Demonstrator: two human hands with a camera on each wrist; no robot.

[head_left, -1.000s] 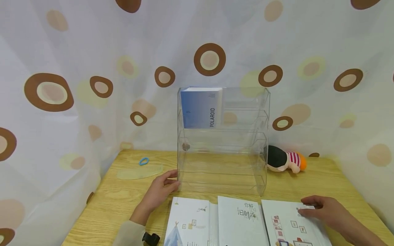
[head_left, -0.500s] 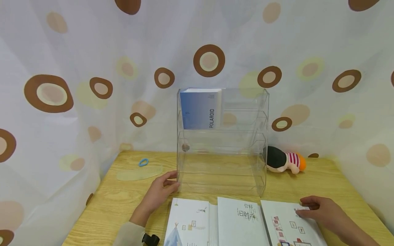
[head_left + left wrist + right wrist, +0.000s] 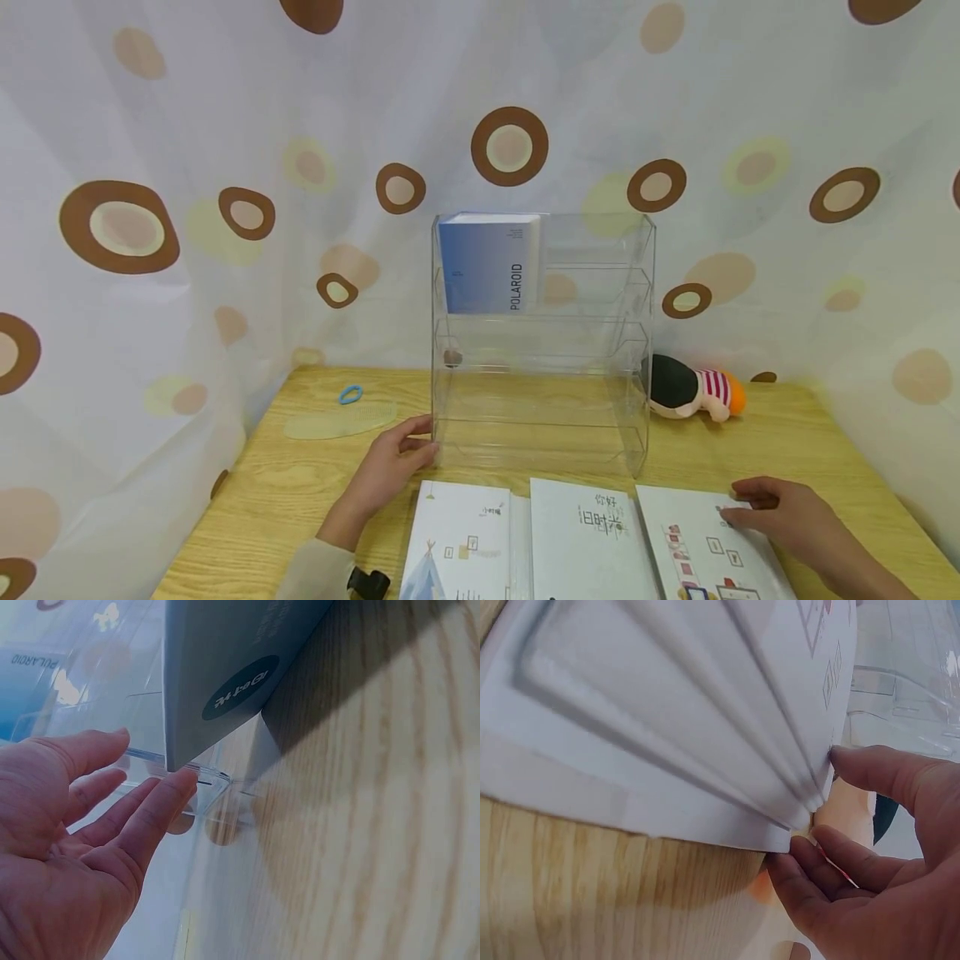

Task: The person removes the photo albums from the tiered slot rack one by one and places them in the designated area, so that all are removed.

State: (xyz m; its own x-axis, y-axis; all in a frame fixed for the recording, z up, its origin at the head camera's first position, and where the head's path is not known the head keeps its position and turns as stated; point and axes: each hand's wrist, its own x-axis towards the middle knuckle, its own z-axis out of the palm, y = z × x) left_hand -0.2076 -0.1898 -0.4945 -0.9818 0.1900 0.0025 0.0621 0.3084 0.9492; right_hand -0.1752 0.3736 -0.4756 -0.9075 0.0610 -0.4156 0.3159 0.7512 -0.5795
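My left hand (image 3: 386,462) rests its fingertips against the lower left side of a clear acrylic rack (image 3: 540,423). In the left wrist view its fingers are loosely extended beside a pale album corner (image 3: 195,682). My right hand (image 3: 795,512) pinches the top right corner of the right-hand white photo album (image 3: 697,537). The right wrist view shows the thumb on the upper cover and fingertips at the lower cover, with thick pages (image 3: 667,697) fanned between. Two more white albums lie alongside: a middle one (image 3: 588,558) and a left one with a tent drawing (image 3: 465,542).
A blue POLAROID book (image 3: 487,267) stands in the rack's top left tier. Left of the rack lie a pale comb (image 3: 341,421) and a blue ring (image 3: 351,394). A soft doll (image 3: 686,387) lies at its right. A spotted curtain (image 3: 300,100) hangs behind the wooden table (image 3: 247,500).
My right hand and forearm have shifted slightly left, and the right album's right edge has drawn in a little. My left hand stays at the rack.
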